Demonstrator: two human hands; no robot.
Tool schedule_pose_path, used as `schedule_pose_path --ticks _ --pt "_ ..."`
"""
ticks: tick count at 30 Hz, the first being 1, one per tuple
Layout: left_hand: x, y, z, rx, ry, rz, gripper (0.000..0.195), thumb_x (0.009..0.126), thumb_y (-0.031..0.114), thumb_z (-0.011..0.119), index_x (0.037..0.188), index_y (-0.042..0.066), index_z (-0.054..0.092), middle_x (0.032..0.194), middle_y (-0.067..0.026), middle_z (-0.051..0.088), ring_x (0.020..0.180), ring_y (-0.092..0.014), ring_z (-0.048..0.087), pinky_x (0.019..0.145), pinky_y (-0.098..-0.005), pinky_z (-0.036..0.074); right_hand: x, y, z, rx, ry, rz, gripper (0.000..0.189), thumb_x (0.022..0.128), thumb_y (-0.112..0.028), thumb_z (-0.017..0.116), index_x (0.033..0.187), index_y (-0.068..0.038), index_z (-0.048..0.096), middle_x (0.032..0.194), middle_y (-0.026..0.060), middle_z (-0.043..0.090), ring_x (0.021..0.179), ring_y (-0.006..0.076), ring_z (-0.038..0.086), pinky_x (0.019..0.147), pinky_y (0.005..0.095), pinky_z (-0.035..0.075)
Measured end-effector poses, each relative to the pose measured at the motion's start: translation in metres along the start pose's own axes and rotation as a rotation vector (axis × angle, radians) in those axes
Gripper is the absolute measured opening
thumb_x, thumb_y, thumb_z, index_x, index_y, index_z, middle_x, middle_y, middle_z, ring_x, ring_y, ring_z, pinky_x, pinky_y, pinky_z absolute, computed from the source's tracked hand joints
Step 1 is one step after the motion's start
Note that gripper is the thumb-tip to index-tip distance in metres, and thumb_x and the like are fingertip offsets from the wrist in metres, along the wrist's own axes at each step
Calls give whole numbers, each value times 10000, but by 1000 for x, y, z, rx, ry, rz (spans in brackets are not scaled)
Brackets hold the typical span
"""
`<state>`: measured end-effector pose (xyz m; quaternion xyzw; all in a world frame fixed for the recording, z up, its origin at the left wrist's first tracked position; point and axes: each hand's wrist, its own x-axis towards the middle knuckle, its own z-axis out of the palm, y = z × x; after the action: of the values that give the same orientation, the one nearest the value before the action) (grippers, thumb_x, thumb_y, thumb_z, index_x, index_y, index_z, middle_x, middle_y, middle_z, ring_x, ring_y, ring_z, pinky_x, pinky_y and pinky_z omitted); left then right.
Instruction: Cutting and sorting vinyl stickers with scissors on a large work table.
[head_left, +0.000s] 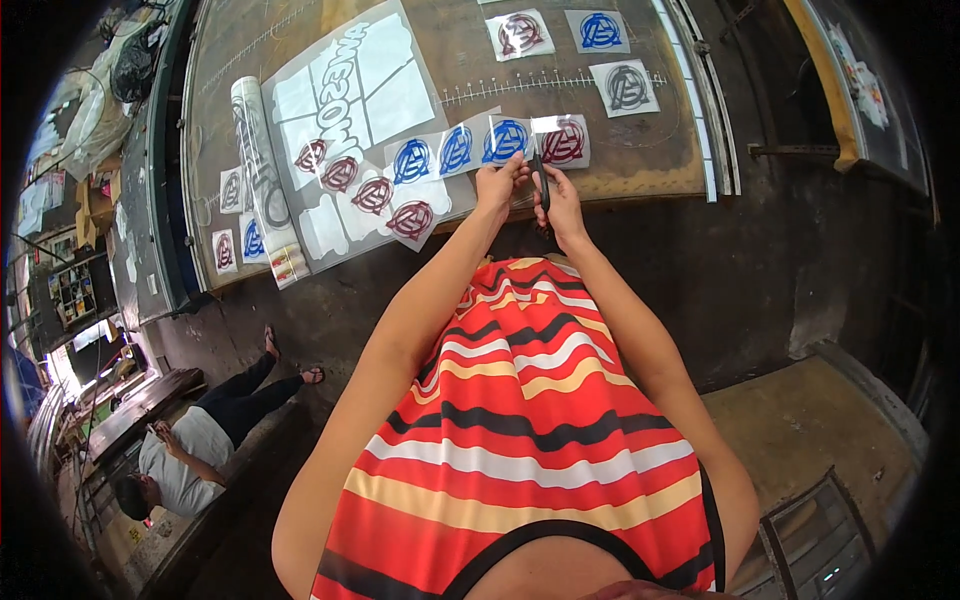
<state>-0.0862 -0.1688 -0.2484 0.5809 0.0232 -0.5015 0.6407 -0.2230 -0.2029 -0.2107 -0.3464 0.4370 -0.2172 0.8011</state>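
My left hand pinches the lower edge of a strip of clear film that bears three blue round emblems and a maroon emblem at its right end. In my right hand is a slim black hand tool, apparently scissors. Its tip lies at the film between the last blue emblem and the maroon one; whether they are joined there I cannot tell. Both hands are close together over the table's near edge. Left of them, a second strip with several maroon emblems slants down past the table edge.
A worn table with a printed scale carries single emblem pieces, among them a grey one and a blue one. A large lettered sheet lies beside a rolled clear film. Far left, a person sits.
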Motion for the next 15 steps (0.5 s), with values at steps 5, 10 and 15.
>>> schedule_pose_path --ticks 5,10,15 --pt "-4 -2 -2 8 7 -13 200 933 208 753 1026 44 687 928 -30 705 812 -125 674 718 -264 547 3 2 -4 -48 -15 -50 432 1004 -259 650 1371 -74 517 719 2 571 466 86 498 388 250 355" --pt "-16 -3 -4 11 16 -19 238 935 224 752 1013 14 670 855 -45 709 739 -119 685 636 -231 543 7 -10 -3 -56 29 -88 487 994 -250 666 1408 -81 473 753 24 630 505 99 565 413 241 394" --pt "-21 -5 2 9 -64 -32 294 925 276 766 1027 16 674 867 -37 702 781 -130 694 649 -242 552 29 -23 -7 -63 99 -213 553 904 -99 736 1391 -65 477 834 45 694 573 101 616 448 244 449"
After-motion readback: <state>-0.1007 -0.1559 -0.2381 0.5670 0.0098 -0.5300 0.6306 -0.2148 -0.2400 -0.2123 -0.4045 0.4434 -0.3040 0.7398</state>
